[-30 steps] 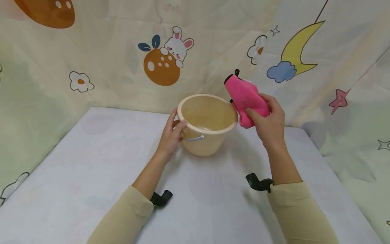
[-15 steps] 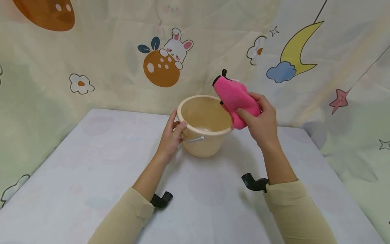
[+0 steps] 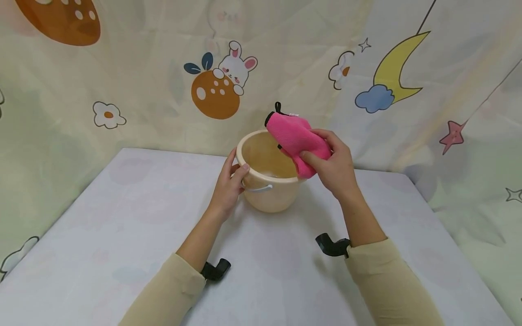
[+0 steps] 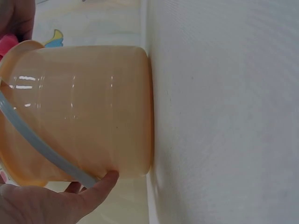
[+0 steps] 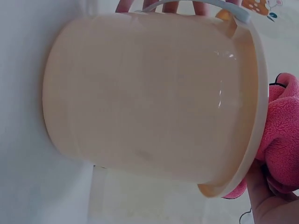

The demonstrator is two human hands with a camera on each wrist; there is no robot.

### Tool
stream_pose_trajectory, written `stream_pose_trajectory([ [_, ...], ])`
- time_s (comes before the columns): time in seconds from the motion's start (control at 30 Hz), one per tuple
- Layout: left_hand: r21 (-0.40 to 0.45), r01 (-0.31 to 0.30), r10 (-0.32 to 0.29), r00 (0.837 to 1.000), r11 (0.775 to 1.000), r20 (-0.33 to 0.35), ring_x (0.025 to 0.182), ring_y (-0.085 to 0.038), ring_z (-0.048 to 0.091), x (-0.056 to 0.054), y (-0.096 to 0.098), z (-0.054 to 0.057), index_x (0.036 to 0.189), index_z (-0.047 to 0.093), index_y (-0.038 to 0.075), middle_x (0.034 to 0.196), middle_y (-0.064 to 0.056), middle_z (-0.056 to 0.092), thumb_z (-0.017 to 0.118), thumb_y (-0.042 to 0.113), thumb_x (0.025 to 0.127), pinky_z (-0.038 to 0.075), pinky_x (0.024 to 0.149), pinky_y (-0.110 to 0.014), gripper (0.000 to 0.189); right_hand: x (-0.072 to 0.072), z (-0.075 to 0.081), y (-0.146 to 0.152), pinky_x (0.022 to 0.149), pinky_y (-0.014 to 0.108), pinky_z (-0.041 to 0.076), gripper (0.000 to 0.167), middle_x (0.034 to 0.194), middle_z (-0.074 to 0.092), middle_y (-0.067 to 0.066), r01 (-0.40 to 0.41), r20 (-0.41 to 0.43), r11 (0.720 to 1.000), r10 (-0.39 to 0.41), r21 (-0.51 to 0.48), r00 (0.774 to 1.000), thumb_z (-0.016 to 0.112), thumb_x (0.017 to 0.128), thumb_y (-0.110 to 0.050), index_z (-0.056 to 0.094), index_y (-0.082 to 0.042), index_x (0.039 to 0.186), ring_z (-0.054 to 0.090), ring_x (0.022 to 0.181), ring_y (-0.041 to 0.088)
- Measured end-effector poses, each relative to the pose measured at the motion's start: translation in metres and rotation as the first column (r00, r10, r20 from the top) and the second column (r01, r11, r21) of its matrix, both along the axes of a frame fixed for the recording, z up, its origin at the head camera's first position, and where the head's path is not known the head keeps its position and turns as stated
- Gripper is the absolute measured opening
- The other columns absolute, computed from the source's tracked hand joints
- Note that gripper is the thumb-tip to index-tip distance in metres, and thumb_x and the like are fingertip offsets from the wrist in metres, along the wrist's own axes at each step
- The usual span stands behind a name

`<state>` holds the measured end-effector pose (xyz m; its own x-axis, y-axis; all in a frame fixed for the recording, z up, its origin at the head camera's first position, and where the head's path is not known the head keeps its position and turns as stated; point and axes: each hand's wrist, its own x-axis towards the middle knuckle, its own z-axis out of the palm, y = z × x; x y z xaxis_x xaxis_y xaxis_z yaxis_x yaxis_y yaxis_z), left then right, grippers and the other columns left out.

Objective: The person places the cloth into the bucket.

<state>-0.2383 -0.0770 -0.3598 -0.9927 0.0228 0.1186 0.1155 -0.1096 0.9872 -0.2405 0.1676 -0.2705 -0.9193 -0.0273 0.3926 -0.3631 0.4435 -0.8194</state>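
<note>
Your left hand point(image 3: 229, 184) grips the bucket point(image 3: 272, 181) at its 9 o'clock side: the thumb hooks over the rim while the fingers curl against the outer wall, right where the pale handle point(image 3: 258, 187) hangs down. In the left wrist view the same hand point(image 4: 51, 201) shows at the bottom edge, a fingertip touching the bucket point(image 4: 84, 112) wall just past the handle point(image 4: 42, 151).

Your right hand point(image 3: 331, 165) is clamped on a pink cloth point(image 3: 297, 138), thumb on top and fingers wrapped beneath it. The cloth lies over the rim at about 2 o'clock of the bucket, its front end reaching over the opening, with a small black loop point(image 3: 278, 107) sticking up at its far tip. From the right wrist view the cloth point(image 5: 280, 135) presses against the rim of the bucket point(image 5: 154, 98), and the hand's point(image 5: 268, 200) palm shows at the lower corner.

The bucket stands upright on the table point(image 3: 102, 235), toward its far edge, between your two hands. Both forearms wear beige sleeves point(image 3: 167, 294), each with a black camera mount point(image 3: 215, 270) at the wrist. Behind the table, from 9 to 3 o'clock, hangs a curtain point(image 3: 122, 68) printed with a rabbit point(image 3: 236, 65), a moon point(image 3: 393, 65), flowers and stars.
</note>
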Motion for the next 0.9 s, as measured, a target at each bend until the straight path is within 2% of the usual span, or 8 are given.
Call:
stream_pose_trajectory([
  [0.27, -0.018, -0.004, 0.004, 1.000, 1.000, -0.002, 0.131, -0.029, 0.053, 0.001, 0.000, 0.000, 0.163, 0.025, 0.039, 0.152, -0.015, 0.046, 0.055, 0.041, 0.101, 0.045, 0.106, -0.057, 0.068, -0.007, -0.005, -0.005, 0.090, 0.041, 0.056, 0.054, 0.136, 0.059, 0.005, -0.023, 0.003, 0.999, 0.023, 0.025, 1.000, 0.076, 0.090, -0.018, 0.059, -0.014, 0.140, 0.054, 0.121, 0.022],
  [0.43, -0.032, -0.010, 0.010, 1.000, 0.999, 0.003, 0.133, -0.029, 0.051, 0.001, 0.000, 0.000, 0.162, 0.025, 0.040, 0.153, -0.014, 0.045, 0.054, 0.042, 0.101, 0.045, 0.106, -0.057, 0.067, -0.011, -0.003, -0.009, 0.092, 0.044, 0.056, 0.055, 0.137, 0.060, 0.006, -0.025, 0.039, 0.998, 0.023, 0.057, 0.999, 0.077, 0.089, -0.020, 0.059, -0.017, 0.141, 0.055, 0.121, 0.024],
  [0.67, -0.031, -0.006, 0.006, 1.000, 1.000, 0.011, 0.134, -0.029, 0.050, 0.000, 0.000, -0.001, 0.162, 0.025, 0.041, 0.153, -0.013, 0.044, 0.054, 0.042, 0.101, 0.044, 0.107, -0.058, 0.067, -0.015, 0.001, -0.010, 0.093, 0.049, 0.056, 0.058, 0.137, 0.059, 0.007, -0.046, 0.094, 0.989, 0.033, 0.140, 0.995, 0.078, 0.087, -0.022, 0.058, -0.016, 0.141, 0.054, 0.123, 0.027],
  [0.9, -0.028, -0.001, 0.002, 1.000, 1.000, 0.010, 0.135, -0.029, 0.050, 0.000, -0.001, 0.000, 0.162, 0.024, 0.041, 0.152, -0.012, 0.045, 0.054, 0.044, 0.101, 0.044, 0.107, -0.059, 0.068, -0.019, 0.000, -0.012, 0.093, 0.050, 0.055, 0.054, 0.135, 0.061, 0.009, -0.071, 0.098, 0.971, 0.050, 0.228, 0.994, 0.076, 0.089, -0.022, 0.060, -0.017, 0.141, 0.056, 0.121, 0.029],
])
